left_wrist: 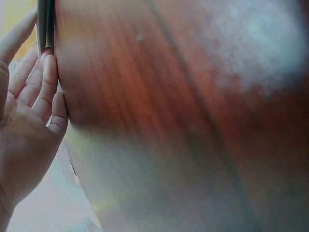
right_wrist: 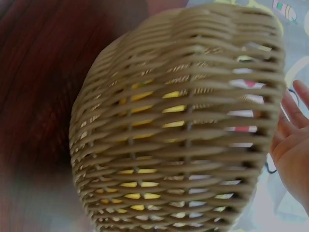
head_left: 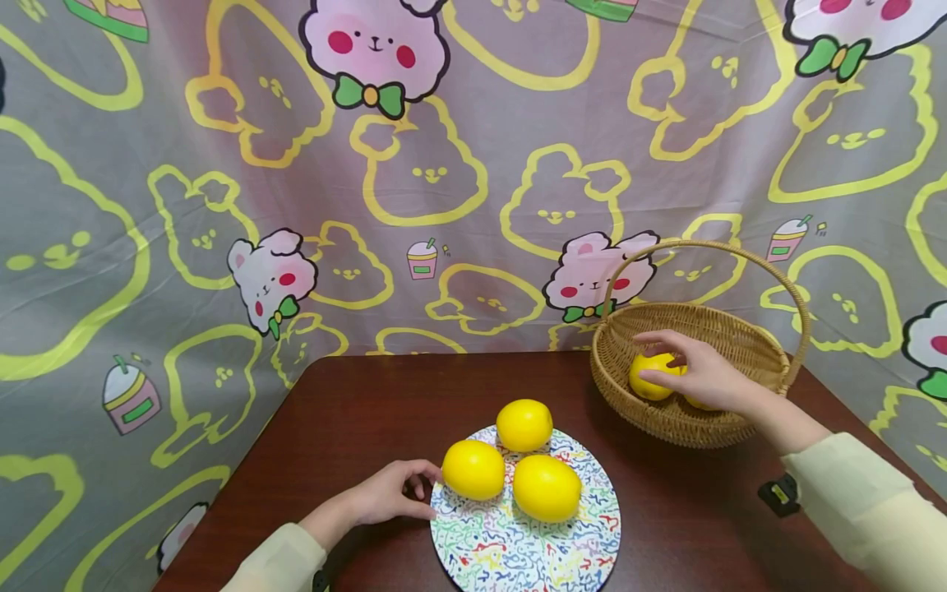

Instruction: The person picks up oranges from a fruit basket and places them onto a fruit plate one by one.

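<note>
Three yellow lemons rest on a round plate with a multicolored squiggle pattern: one at the back, one at the left, one at the right. At the plate's left rim is my left hand, its loosely bent fingers and thumb touching the edge. A wicker basket stands at the back right, holding a lemon and more yellow fruit partly hidden by my right hand. That hand reaches over the basket's front rim, fingers apart, thumb in front of the lemon. Whether it touches the lemon I cannot tell.
Everything stands on a dark reddish-brown table. The basket's tall arched handle rises above the right arm. Behind and beside the table hangs a cartoon-printed cloth. In the right wrist view, the basket's woven side hides most of its contents.
</note>
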Tool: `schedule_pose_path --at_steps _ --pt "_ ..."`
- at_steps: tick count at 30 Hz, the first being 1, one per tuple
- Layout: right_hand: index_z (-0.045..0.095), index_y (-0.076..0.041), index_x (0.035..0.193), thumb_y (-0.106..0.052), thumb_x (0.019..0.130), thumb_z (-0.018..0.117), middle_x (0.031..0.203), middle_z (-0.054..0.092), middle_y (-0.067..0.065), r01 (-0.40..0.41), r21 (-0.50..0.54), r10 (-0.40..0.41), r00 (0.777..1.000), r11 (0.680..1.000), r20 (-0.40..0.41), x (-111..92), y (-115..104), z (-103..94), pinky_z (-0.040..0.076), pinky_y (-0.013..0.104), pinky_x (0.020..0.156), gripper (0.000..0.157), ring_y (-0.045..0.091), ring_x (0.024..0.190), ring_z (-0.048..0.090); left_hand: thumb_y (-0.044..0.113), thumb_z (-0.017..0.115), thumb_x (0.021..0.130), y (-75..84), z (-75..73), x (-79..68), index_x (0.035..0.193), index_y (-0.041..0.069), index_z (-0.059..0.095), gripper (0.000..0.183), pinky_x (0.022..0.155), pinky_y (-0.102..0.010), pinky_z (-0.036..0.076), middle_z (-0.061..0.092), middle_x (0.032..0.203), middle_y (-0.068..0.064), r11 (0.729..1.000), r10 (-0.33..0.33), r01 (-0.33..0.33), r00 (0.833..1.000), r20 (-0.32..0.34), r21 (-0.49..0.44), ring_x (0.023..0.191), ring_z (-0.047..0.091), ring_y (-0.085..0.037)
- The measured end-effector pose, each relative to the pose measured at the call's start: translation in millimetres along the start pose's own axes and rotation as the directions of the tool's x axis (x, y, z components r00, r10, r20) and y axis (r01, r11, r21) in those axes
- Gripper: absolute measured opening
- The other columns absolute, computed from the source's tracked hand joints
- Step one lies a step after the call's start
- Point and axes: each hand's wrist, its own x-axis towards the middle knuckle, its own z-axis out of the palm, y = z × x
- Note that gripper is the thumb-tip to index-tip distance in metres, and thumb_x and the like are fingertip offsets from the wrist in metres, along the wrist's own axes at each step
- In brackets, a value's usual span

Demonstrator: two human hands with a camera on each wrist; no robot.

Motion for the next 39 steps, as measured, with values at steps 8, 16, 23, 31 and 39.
schedule_pose_path --at_steps 8,16,23,31,39 --pt "0.053 0.000 0.131 -0.020 0.091 0.069 0.126 0.058 0.021 -0.029 0.001 0.029 1.000 1.000 0.007 1.9 16.4 -4.1 0.043 0.058 0.088 0.047 0.038 0.109 0.058 0.025 0.082 0.080 1.2 0.5 -0.2 0.117 0.015 0.064 0.043 0.072 -0.026 0.043 0.059 0.094 0.004 1.000 0.004 -0.004 1.000 -0.001 -0.001 0.081 0.053 -0.017" --pt "0.052 0.000 0.132 -0.025 0.092 0.069 0.127 0.056 0.023 -0.073 -0.029 0.074 0.997 0.997 0.034 3.5 31.5 -3.2 0.042 0.058 0.088 0.050 0.040 0.109 0.058 0.024 0.081 0.080 2.2 0.0 -1.3 0.118 0.014 0.064 0.043 0.072 -0.026 0.043 0.059 0.095 0.004 1.000 0.005 -0.005 1.000 0.002 -0.006 0.081 0.053 -0.017" --pt "0.051 0.000 0.132 -0.029 0.091 0.070 0.127 0.055 0.026 -0.072 -0.050 0.076 0.994 0.996 0.076 8.8 41.9 -1.3 0.046 0.056 0.085 0.054 0.041 0.108 0.058 0.024 0.081 0.080 2.4 -0.3 -1.4 0.117 0.014 0.064 0.042 0.072 -0.026 0.043 0.059 0.096 0.004 1.000 0.009 -0.009 1.000 -0.002 -0.004 0.081 0.053 -0.017" --pt "0.052 0.001 0.131 -0.030 0.087 0.074 0.126 0.056 0.027 -0.082 -0.088 0.091 0.990 0.993 0.109 13.1 49.7 -2.4 0.043 0.059 0.088 0.058 0.044 0.110 0.055 0.022 0.082 0.080 2.8 -0.2 -1.8 0.117 0.014 0.064 0.042 0.070 -0.026 0.043 0.059 0.095 0.004 1.000 0.020 -0.020 1.000 -0.006 -0.004 0.080 0.052 -0.018" --pt "0.052 0.001 0.131 -0.035 0.084 0.076 0.126 0.056 0.027 -0.099 -0.122 0.116 0.982 0.988 0.146 16.8 60.4 -1.5 0.040 0.060 0.090 0.064 0.045 0.112 0.053 0.021 0.082 0.080 1.0 0.7 -1.3 0.116 0.013 0.064 0.042 0.071 -0.027 0.043 0.059 0.096 0.004 0.999 0.031 -0.031 1.000 -0.007 -0.012 0.081 0.052 -0.018"
